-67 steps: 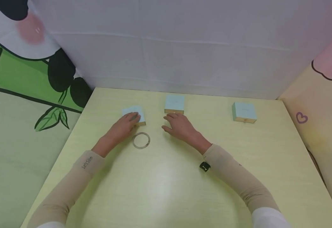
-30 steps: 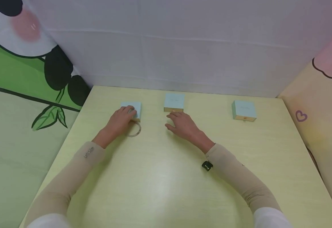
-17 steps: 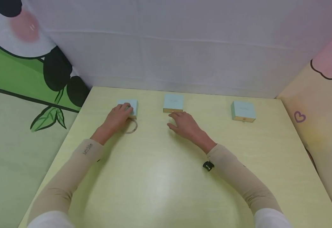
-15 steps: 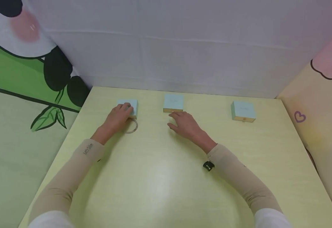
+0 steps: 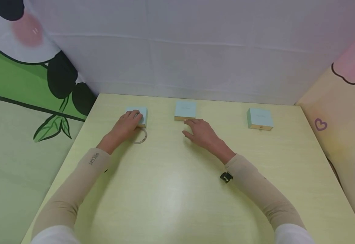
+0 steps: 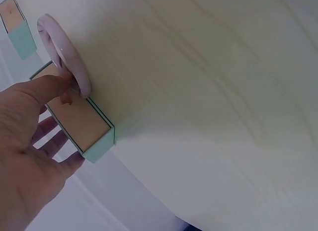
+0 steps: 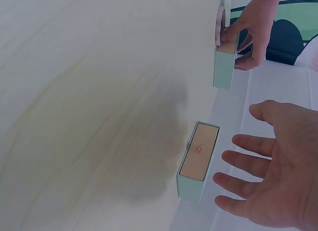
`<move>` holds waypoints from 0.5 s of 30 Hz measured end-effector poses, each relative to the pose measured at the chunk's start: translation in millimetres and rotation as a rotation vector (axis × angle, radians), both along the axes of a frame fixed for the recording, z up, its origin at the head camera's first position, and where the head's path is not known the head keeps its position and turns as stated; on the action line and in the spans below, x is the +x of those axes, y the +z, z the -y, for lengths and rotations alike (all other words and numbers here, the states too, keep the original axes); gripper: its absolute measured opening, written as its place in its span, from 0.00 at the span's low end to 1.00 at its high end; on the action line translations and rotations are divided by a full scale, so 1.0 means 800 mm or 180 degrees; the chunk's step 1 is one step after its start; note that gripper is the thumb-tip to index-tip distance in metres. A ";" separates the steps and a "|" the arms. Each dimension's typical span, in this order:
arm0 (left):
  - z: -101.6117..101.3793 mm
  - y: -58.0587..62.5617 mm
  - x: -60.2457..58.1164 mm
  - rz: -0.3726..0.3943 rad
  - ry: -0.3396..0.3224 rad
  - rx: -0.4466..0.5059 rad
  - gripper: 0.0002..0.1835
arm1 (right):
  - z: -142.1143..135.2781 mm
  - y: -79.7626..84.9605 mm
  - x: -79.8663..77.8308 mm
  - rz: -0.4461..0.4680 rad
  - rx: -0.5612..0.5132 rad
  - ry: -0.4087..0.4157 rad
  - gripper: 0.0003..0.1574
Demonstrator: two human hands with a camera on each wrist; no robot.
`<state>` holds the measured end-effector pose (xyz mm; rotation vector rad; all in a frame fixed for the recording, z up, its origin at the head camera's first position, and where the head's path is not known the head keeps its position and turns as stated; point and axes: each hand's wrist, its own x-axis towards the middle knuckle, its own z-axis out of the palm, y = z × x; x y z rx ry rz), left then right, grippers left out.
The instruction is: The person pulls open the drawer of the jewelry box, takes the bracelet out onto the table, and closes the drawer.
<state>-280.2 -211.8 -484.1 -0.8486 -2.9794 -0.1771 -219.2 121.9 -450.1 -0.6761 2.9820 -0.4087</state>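
My left hand holds a small pale blue drawer box at the back left of the table. Its fingers lie over the box's top, while the thumb presses the tan front near a small orange pull tab. A pale marbled bangle lies right in front of this box, close to the thumb; whether they touch I cannot tell. Near the front of a second blue box, my right hand hovers with its fingers spread and nothing in them.
Farther right on the table stands a third blue box with a tan front. A pale cloth wall rises behind the table, with printed cloth on both sides. A dark wrist device shows beside the right sleeve.
The left hand has moved the left box back and leftward and turned it straighter; the bangle has shifted the same way. Lately both stay still, and the right hand has drifted slightly right.
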 end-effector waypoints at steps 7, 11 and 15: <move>0.003 0.002 -0.003 0.0015 -0.0145 0.0076 0.24 | -0.007 0.002 0.002 0.0016 -0.0139 -0.0015 0.32; 0.003 0.003 -0.003 0.0047 -0.0154 0.0071 0.25 | -0.011 0.001 0.002 -0.0014 -0.0181 -0.0014 0.31; 0.003 0.008 -0.001 0.0139 -0.0118 0.0021 0.28 | -0.015 0.000 0.001 -0.0025 -0.0181 -0.0025 0.31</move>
